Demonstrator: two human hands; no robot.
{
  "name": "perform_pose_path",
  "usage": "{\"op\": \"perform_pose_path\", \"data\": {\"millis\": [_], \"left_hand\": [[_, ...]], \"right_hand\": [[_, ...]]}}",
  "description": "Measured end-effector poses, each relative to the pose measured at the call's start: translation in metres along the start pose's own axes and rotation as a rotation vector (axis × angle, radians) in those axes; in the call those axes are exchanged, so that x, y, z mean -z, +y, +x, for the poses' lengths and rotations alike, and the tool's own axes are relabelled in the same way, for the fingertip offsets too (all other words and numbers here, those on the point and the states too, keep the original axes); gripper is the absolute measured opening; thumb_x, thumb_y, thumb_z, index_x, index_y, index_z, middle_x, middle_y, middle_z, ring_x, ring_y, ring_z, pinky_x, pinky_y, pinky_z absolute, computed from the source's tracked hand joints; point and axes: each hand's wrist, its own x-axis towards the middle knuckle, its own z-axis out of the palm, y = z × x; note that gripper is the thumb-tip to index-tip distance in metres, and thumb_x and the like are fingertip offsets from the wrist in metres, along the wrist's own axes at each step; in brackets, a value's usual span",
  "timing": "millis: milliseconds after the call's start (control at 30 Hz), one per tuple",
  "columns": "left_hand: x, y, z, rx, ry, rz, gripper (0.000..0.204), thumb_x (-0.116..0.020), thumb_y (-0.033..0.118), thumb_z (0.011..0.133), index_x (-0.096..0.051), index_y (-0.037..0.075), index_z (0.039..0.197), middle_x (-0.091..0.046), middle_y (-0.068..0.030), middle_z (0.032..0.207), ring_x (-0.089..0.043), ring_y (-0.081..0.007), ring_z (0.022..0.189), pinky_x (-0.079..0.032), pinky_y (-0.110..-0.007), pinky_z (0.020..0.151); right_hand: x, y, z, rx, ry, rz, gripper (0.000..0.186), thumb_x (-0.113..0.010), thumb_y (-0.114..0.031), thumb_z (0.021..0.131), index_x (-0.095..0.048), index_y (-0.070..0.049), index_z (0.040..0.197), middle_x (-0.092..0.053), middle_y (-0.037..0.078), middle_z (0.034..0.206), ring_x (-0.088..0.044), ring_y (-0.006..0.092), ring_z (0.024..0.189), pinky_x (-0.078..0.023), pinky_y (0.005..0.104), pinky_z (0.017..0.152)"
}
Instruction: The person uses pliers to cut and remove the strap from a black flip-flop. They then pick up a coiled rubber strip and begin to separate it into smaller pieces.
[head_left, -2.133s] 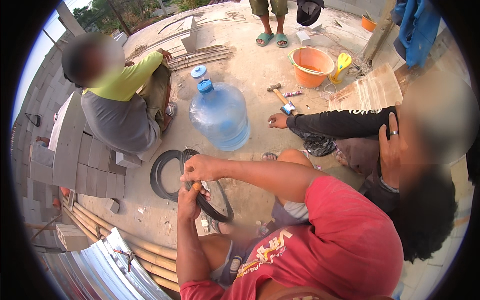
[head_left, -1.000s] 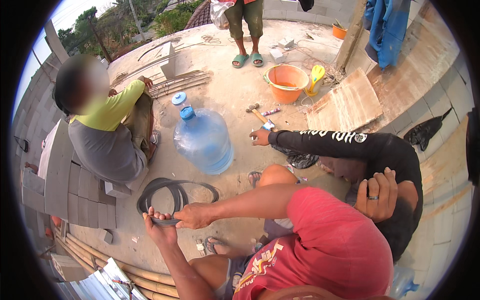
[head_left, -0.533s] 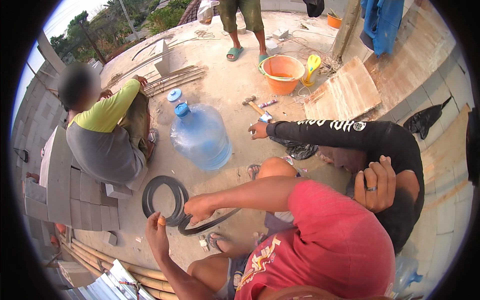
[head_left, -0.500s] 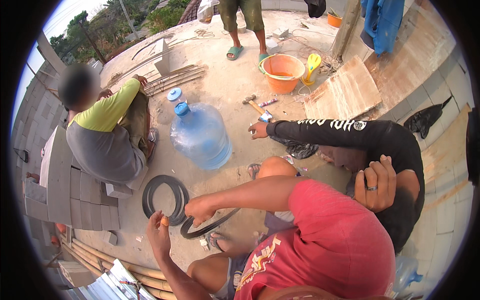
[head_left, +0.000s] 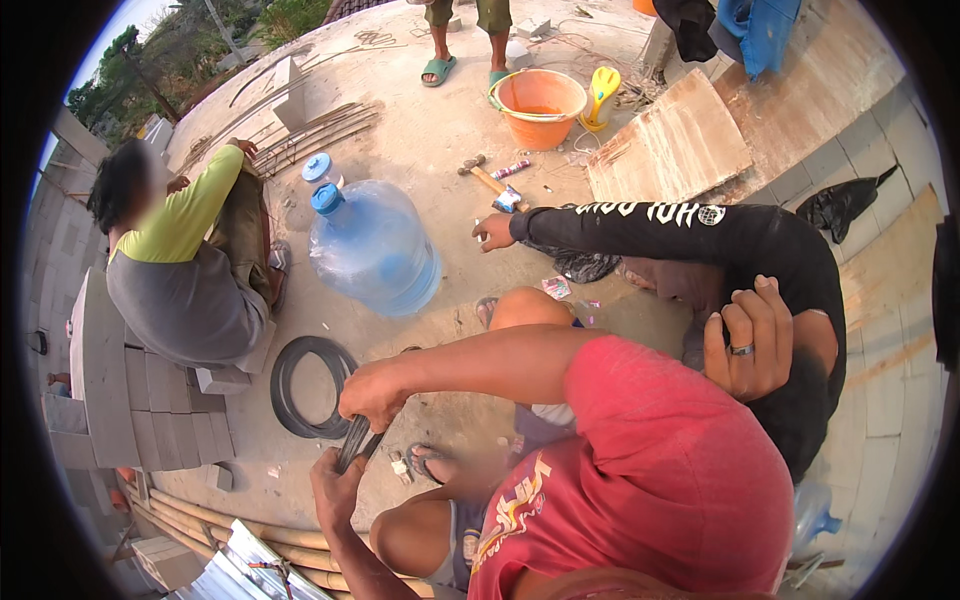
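Note:
A folded bundle of black wire-like strands (head_left: 357, 440) runs between my hands. My right hand (head_left: 374, 394) is closed round its upper part, with the red-sleeved arm stretched across from the right. Below it, my left hand (head_left: 336, 486) is closed on the bundle's lower end. The strands' far ends are hidden behind my right hand and forearm. On the floor just past my hands lies a round black coil (head_left: 288, 410) of similar strands, apart from the bundle.
A large blue water jug (head_left: 375, 250) stands ahead, near a seated co-worker (head_left: 185, 275). A co-worker in black (head_left: 765, 270) leans in at right, reaching forward. Farther off are a hammer (head_left: 490, 178), an orange bucket (head_left: 540, 110) and a standing person's legs (head_left: 440, 45). Bamboo poles (head_left: 280, 540) lie lower left.
My left hand, raised with fingers apart before, has closed on the bundle. My right hand has lifted the bundle from a floor-level loop toward my left hand. The view has shifted slightly.

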Motion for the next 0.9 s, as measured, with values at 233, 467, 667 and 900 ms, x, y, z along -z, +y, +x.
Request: {"op": "perform_pose_path", "data": {"millis": [233,467,667,900], "left_hand": [[-0.008,-0.005,0.011,-0.094,0.094,-0.092,0.044,-0.069,0.042,0.085,-0.057,0.001,0.076,-0.043,0.0043,0.062,-0.037,-0.0066,0.059,-0.03,-0.026,0.05],[-0.024,-0.005,0.017,-0.169,0.024,-0.254,0.053,-0.058,0.053,0.09,-0.061,0.0,0.093,-0.046,0.0032,0.064,-0.038,-0.0059,0.055,-0.03,-0.024,0.048],[-0.02,0.007,0.02,-0.104,-0.05,-0.343,0.037,-0.046,0.036,0.1,-0.059,0.001,0.099,-0.056,-0.0019,0.07,-0.041,-0.0051,0.056,-0.033,-0.022,0.049],[-0.013,0.01,0.023,-0.173,-0.011,-0.264,0.028,-0.045,0.023,0.101,-0.057,0.0,0.092,-0.06,-0.0039,0.075,-0.052,-0.0076,0.06,-0.044,-0.023,0.056]], "right_hand": [[-0.009,0.0,-0.006,0.031,0.233,-0.26,0.041,-0.078,-0.027,0.064,-0.065,-0.013,0.1,-0.061,0.009,0.098,-0.059,0.0271,0.099,-0.04,0.042,0.081],[-0.007,-0.005,-0.015,0.054,0.194,-0.281,0.05,-0.08,-0.033,0.062,-0.066,-0.014,0.106,-0.059,0.007,0.101,-0.055,0.0261,0.101,-0.038,0.0424,0.084],[-0.025,0.003,0.001,-0.031,0.237,-0.312,0.029,-0.074,-0.021,0.066,-0.068,-0.008,0.091,-0.065,0.012,0.082,-0.065,0.0309,0.084,-0.047,0.0431,0.071],[-0.007,-0.003,-0.014,0.023,0.326,-0.074,0.021,-0.072,-0.016,0.066,-0.066,-0.007,0.085,-0.067,0.015,0.074,-0.066,0.037,0.075,-0.052,0.0458,0.066]]}}
